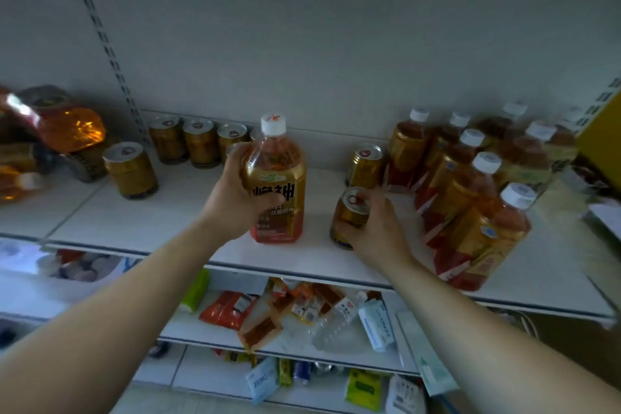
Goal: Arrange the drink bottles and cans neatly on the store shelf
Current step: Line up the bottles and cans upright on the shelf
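At the left edge of the frame, orange foil-wrapped packs (72, 129) lie blurred on the white shelf (168, 212). Just right of them a lone gold can (131, 170) stands upright, well apart from a row of cans (201, 143) lined along the back wall, each gold with a silver top. In the centre of the frame the left hand (235, 198) grasps the bottle (279, 185), its fingers curled round the bottle's left side. The bottle stands upright near the shelf's front edge. It has a white cap, a clear neck showing amber drink, and a gold and red label with large dark characters. Just right of centre the right hand (378, 230) clasps the near can (349, 215) from its right side, fingers wrapped round its gold body, with the silver top and red ring-pull showing. This can sits near the front edge, apart from the bottle. Behind it a back can (364, 165) stands beside a bottle cluster (470, 185) filling the right of the shelf, all white-capped with the same gold and red labels, packed touching. A yellow panel (601, 144) cuts the right edge. Below, the lower shelf (188, 326) holds loose packets (232, 309) and a clear bottle (336, 323) lying on its side.
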The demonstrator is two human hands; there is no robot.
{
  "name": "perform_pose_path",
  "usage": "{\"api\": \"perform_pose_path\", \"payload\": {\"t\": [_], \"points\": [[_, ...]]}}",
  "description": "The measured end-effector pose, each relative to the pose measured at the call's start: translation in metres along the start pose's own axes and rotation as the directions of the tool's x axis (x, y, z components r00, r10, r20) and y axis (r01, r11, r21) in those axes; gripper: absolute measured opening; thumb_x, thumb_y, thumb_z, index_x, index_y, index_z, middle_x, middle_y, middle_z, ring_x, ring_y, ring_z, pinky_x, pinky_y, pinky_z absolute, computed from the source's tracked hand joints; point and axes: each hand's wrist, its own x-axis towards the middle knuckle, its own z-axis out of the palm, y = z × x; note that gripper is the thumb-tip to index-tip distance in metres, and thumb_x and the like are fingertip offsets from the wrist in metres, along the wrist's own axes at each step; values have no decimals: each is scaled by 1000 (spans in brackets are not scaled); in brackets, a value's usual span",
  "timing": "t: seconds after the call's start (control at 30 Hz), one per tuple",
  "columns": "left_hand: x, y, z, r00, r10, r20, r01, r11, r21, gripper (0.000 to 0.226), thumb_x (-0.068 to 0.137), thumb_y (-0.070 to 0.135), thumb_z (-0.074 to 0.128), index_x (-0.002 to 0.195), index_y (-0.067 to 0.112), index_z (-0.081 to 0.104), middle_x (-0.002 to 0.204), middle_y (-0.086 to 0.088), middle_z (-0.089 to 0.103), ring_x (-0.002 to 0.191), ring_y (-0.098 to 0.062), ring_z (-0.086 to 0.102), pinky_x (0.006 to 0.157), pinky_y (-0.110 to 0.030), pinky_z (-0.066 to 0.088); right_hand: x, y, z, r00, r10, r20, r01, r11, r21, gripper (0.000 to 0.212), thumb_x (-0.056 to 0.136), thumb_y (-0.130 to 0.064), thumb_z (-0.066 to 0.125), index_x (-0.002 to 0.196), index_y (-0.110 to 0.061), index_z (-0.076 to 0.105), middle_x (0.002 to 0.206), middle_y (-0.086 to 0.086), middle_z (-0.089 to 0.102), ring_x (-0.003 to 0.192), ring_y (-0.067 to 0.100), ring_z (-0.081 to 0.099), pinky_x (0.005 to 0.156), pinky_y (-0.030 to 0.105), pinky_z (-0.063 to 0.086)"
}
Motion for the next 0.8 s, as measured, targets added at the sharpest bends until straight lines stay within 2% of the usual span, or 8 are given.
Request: {"api": "perform_pose_path", "payload": {"t": [0.13,0.23,0.37,0.47,0.6,0.67,0.73,0.8], "points": [[-13,-10,-34,996,-39,-85,45,996,73,95,70,14,81,144,31,23,121,5,56,110,-18,56,91,-40,49,-5,-25,25,990,-90,110,85,995,46,63,82,-32,74,134,-20,42,135,7,44,119,26,51,92,29,40],[-19,-16,-64,992,-45,-122,56,995,88,93,73,10,78,146,28,22,120,6,52,110,-14,51,85,-34,45,-8,-47,46,977,-138,166,129,990,65,64,83,-33,73,137,-22,40,137,5,41,119,24,50,92,27,39],[-17,-31,-108,985,-69,-160,81,994,67,93,73,7,78,145,25,23,122,2,54,112,-17,53,89,-40,48,-7,-79,78,961,-168,218,154,985,80,65,82,-31,73,137,-24,39,139,4,35,119,25,50,91,26,39],[-14,-40,-136,985,-73,-158,82,995,52,92,74,3,76,146,24,23,118,3,52,108,-15,52,81,-31,46,-2,-103,102,954,-178,240,163,983,82,65,82,-30,73,138,-25,39,137,3,31,117,27,52,88,24,37],[-7,-50,-156,992,-73,-101,77,997,29,93,75,2,76,146,27,21,111,9,54,97,-6,54,70,-21,44,14,-124,129,952,-218,214,203,975,91,62,83,-26,72,138,-24,43,139,3,32,123,25,45,91,20,31],[-5,-55,-162,996,-72,-43,73,997,26,97,74,3,76,146,30,17,110,14,54,96,3,53,79,-28,48,25,-128,138,958,-228,176,218,973,74,59,84,-23,70,137,-23,45,139,4,37,126,26,42,95,24,32],[-4,-59,-166,996,-88,31,88,996,-12,107,74,-2,74,150,31,5,114,16,52,101,2,52,88,-33,46,33,-128,143,966,-203,161,197,979,52,58,84,-23,70,137,-24,46,139,5,38,128,28,40,100,30,35],[-5,-65,-167,987,-126,98,130,991,-41,106,76,-7,70,149,33,5,109,18,53,100,0,54,85,-32,47,38,-129,144,973,-170,157,172,985,-2,59,83,-26,70,137,-26,45,140,5,35,130,29,37,104,34,36]]}}
